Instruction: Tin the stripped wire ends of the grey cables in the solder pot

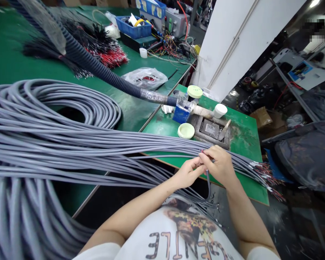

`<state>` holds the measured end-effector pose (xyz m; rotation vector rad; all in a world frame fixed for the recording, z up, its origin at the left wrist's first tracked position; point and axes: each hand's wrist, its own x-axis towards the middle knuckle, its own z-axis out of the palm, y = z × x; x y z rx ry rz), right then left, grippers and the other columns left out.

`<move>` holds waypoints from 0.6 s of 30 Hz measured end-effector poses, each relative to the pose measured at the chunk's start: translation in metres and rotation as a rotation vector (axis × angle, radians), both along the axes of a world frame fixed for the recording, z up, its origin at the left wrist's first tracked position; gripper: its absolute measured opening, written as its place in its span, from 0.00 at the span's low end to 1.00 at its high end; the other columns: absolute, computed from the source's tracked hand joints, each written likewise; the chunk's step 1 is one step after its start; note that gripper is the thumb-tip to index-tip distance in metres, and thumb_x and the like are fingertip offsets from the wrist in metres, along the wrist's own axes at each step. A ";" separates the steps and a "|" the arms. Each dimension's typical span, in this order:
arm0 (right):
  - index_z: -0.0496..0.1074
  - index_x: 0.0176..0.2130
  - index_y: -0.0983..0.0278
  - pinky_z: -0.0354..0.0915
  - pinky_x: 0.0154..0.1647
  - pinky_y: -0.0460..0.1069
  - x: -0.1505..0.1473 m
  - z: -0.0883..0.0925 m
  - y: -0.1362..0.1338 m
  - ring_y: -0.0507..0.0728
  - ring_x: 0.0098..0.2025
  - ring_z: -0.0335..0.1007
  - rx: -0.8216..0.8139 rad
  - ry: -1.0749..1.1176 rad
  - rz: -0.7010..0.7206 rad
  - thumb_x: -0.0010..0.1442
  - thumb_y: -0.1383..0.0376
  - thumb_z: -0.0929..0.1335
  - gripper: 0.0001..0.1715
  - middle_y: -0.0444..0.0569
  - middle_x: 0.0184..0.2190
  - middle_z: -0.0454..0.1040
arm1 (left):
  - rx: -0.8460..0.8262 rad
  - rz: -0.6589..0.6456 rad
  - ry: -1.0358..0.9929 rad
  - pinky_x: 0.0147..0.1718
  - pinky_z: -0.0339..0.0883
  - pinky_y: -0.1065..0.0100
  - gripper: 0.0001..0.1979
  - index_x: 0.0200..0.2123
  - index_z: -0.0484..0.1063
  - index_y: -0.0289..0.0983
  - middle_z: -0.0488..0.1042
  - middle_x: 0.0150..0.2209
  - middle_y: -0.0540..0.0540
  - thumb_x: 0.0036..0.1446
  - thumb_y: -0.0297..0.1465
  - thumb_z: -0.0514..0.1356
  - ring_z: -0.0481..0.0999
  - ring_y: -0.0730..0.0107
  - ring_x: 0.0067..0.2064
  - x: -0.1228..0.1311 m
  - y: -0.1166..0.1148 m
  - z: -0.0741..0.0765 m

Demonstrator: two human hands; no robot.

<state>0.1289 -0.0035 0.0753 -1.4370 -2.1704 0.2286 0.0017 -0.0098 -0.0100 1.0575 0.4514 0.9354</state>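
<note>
My left hand (190, 173) and my right hand (219, 164) meet over the near edge of the green board, fingertips pinched together. Between them is the end of a grey cable (208, 186), which bends down below my fingers. A bit of reddish wire shows at my right fingertips; the exact grip is partly hidden by my fingers. Just beyond my hands runs a long bundle of grey cables (151, 141). Its stripped ends with red, black and white wires (268, 175) lie on the board to the right of my right hand.
Large coils of grey cable (97, 108) fill the left. Behind the bundle are a solder pot (211, 128), a scraper (224, 130), round tubs (186, 130) and a ribbed hose (103, 68). Wire bunches (108, 54) and blue bins (134, 27) stand further back, near a white pillar (230, 39).
</note>
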 end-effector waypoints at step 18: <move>0.72 0.21 0.63 0.58 0.31 0.48 0.004 0.001 0.002 0.51 0.25 0.63 -0.123 0.125 -0.095 0.56 0.59 0.70 0.15 0.43 0.19 0.69 | -0.100 0.006 -0.069 0.29 0.63 0.73 0.15 0.29 0.66 0.33 0.70 0.26 0.51 0.49 0.38 0.66 0.67 0.78 0.27 -0.009 0.004 0.000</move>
